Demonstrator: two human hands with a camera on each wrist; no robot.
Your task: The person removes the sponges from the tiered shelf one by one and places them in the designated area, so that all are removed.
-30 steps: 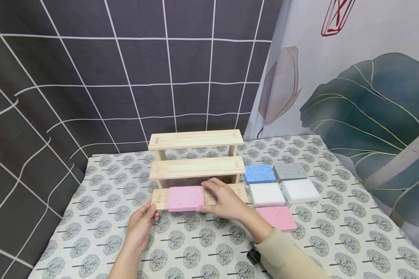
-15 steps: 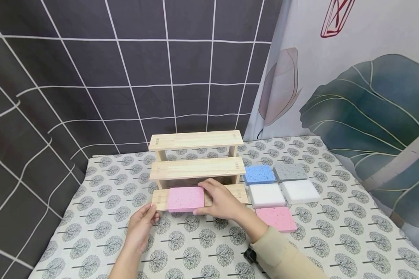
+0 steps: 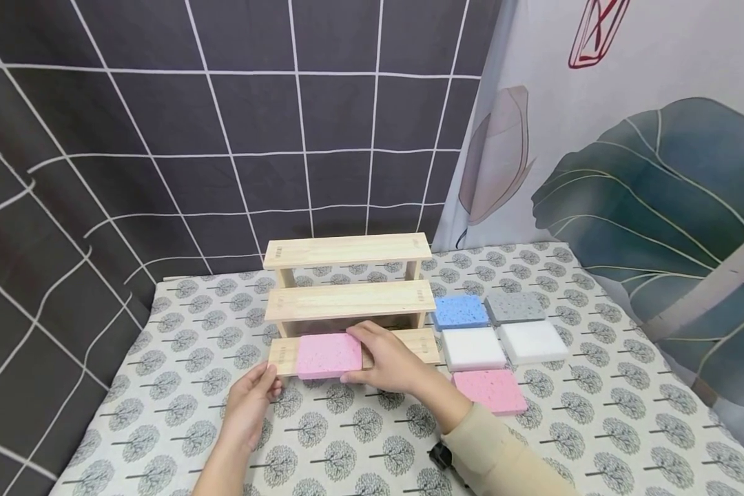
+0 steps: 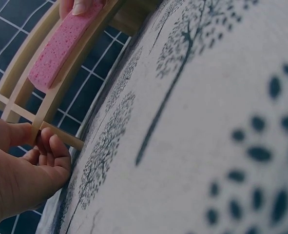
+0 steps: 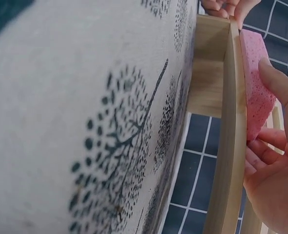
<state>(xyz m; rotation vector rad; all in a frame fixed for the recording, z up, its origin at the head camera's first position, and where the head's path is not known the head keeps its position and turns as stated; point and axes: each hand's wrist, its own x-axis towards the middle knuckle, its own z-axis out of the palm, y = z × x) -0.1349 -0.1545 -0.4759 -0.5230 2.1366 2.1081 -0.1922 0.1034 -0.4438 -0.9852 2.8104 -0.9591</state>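
A pink sponge (image 3: 329, 355) lies flat on the lowest board of a three-step wooden shelf (image 3: 349, 300), left of that board's middle. My right hand (image 3: 389, 359) grips the sponge's right end, thumb along its front edge; in the right wrist view the thumb (image 5: 276, 78) presses the sponge (image 5: 256, 80) and the other fingers curl by its end. My left hand (image 3: 248, 399) pinches the left end of the lowest board between thumb and fingers. The left wrist view shows this left hand (image 4: 24, 175) at the board's corner, apart from the sponge (image 4: 61, 48).
Right of the shelf lie a blue sponge (image 3: 461, 311), a grey sponge (image 3: 514, 307), two white sponges (image 3: 473, 347) and a second pink sponge (image 3: 489, 391). A tree-print cloth (image 3: 310, 455) covers the table. A dark gridded curtain (image 3: 235, 124) hangs behind. A small black object (image 3: 440, 455) shows by the right sleeve.
My right hand has shifted slightly left along the pink sponge, its thumb further over the front edge. The sponge, the shelf and my left hand stay practically in place.
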